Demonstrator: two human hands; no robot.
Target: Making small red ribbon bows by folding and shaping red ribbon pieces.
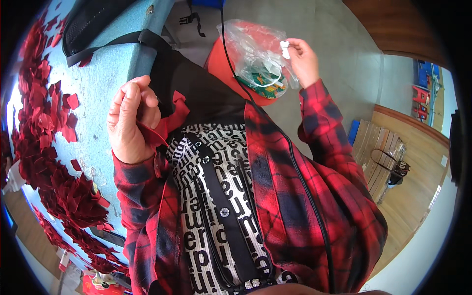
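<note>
My left hand (pixel 130 118) is loosely curled at the edge of the blue table (pixel 105 73), fingers bent, pinching a small red piece against the black fabric beside it. My right hand (pixel 300 59) is raised out to the right. Its fingertips pinch a small white piece (pixel 284 48) at the top of a clear plastic bag (pixel 258 54). The bag holds small green and mixed-colour bits and rests on an orange round stool (pixel 223 69). Both sleeves are red and black plaid.
Heaps of red petal-like pieces (pixel 54 147) cover the left of the blue table. A black mesh bag (pixel 93 24) with a strap lies on the table's far end. A wooden bench (pixel 381 157) with a dark bag stands on the floor at the right.
</note>
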